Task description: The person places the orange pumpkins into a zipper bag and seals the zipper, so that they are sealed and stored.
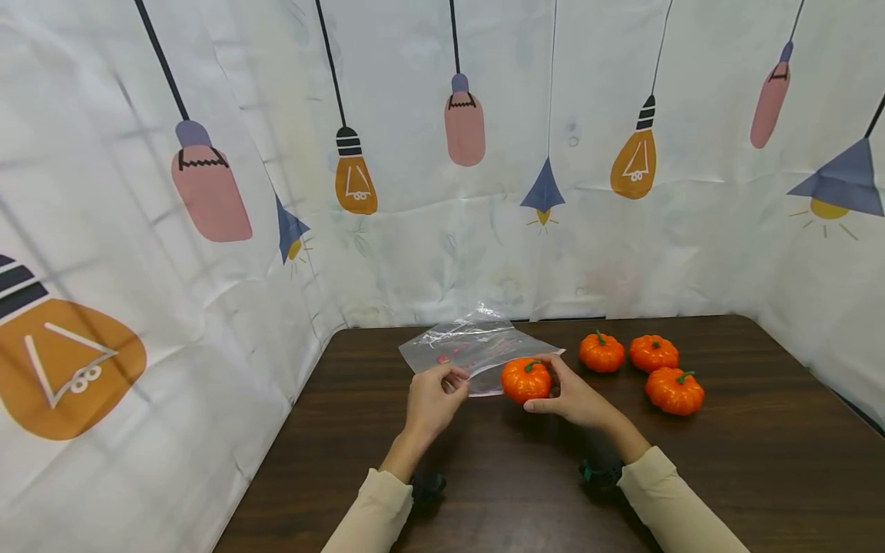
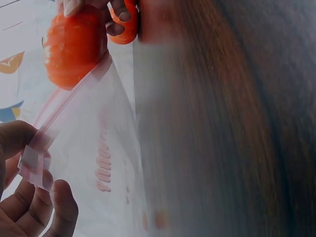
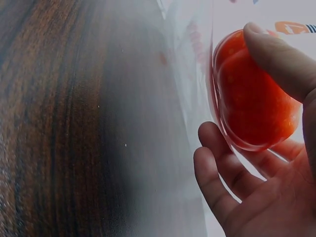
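Observation:
An orange pumpkin (image 1: 525,381) is gripped between the thumb and fingers of my right hand (image 1: 577,397), at the mouth of a clear zip bag (image 1: 477,346). My left hand (image 1: 430,401) pinches the bag's edge at its left corner. In the left wrist view, the fingers of my left hand (image 2: 34,197) hold the zip end of the bag (image 2: 116,143), and the pumpkin (image 2: 76,47) is at the far end of the opening. The right wrist view has the pumpkin (image 3: 256,94) against the bag's edge, with my right hand (image 3: 276,182) around it.
Three more orange pumpkins, one at the back (image 1: 601,352), one beside it (image 1: 653,353) and one nearer (image 1: 674,391), sit on the dark wooden table (image 1: 512,491) to the right. A white curtain (image 1: 415,253) printed with lamps hangs behind and at the sides.

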Available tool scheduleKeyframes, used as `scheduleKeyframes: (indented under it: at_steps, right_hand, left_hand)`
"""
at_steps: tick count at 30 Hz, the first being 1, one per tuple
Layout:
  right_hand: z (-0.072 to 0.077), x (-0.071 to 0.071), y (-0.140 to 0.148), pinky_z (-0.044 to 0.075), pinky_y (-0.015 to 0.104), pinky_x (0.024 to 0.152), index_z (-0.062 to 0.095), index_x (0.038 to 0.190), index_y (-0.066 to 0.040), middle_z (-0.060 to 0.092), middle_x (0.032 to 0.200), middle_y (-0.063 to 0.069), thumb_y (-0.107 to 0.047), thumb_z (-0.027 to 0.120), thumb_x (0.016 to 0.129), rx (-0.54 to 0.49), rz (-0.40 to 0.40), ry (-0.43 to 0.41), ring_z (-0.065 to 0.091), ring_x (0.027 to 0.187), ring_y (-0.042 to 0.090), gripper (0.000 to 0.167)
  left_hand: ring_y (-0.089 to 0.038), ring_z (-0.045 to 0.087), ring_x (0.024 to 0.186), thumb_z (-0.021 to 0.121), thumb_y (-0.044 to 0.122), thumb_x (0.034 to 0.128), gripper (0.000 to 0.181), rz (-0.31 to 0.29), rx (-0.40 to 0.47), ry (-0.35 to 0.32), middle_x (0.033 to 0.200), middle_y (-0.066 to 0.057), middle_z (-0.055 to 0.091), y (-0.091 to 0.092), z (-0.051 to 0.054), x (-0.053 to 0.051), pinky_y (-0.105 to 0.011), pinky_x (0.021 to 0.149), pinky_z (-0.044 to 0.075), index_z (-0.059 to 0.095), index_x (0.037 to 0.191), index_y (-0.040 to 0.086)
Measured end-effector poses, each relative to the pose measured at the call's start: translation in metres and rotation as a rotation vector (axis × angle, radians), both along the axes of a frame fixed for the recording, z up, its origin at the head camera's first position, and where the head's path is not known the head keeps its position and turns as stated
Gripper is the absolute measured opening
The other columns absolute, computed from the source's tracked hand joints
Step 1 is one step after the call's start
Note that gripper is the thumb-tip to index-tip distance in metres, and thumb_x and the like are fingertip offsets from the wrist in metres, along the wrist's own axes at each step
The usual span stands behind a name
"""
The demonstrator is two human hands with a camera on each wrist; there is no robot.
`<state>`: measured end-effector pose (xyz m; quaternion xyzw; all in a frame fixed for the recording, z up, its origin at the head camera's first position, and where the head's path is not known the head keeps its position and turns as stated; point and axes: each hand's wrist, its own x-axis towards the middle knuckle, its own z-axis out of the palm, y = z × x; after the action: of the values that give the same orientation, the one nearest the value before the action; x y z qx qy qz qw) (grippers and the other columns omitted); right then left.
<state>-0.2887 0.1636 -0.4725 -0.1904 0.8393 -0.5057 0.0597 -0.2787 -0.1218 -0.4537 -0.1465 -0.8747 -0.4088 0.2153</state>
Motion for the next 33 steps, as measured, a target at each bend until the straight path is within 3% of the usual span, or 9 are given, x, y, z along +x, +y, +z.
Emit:
scheduleKeyframes:
  at_steps: [9, 17, 33]
  right_hand:
    - [0.004, 0.002, -0.002, 0.052, 0.044, 0.102, 0.033, 0.150, -0.006, 0.051, 0.145, 0.021, -0.036, 0.084, 0.084, 0.024, -0.057, 0.042, 0.058, 0.124, 0.033, 0.089]
    - [0.001, -0.001, -0.003, 0.054, 0.038, 0.093, 0.036, 0.149, -0.008, 0.057, 0.140, 0.018, -0.037, 0.087, 0.081, 0.020, -0.118, 0.059, 0.063, 0.114, 0.028, 0.090]
    - [0.001, 0.000, -0.005, 0.054, 0.047, 0.097, 0.040, 0.146, -0.005, 0.058, 0.137, 0.019, -0.039, 0.086, 0.081, 0.057, -0.220, 0.111, 0.063, 0.111, 0.028, 0.087]
  left_hand:
    - [-0.001, 0.055, 0.057, 0.080, 0.011, 0.0809, 0.008, -0.033, -0.030, 0.043, 0.069, 0.006, 0.070, 0.007, 0.003, 0.005, -0.018, 0.058, 0.048, 0.077, 0.085, 0.017]
    - [-0.001, 0.054, 0.056, 0.079, 0.010, 0.0806, 0.008, -0.048, -0.035, 0.077, 0.069, 0.006, 0.069, 0.010, 0.002, 0.007, -0.017, 0.057, 0.047, 0.077, 0.084, 0.017]
    - [0.001, 0.052, 0.056, 0.079, 0.013, 0.0794, 0.009, -0.055, -0.028, 0.031, 0.067, 0.010, 0.067, 0.015, -0.002, 0.008, -0.018, 0.056, 0.045, 0.076, 0.081, 0.021]
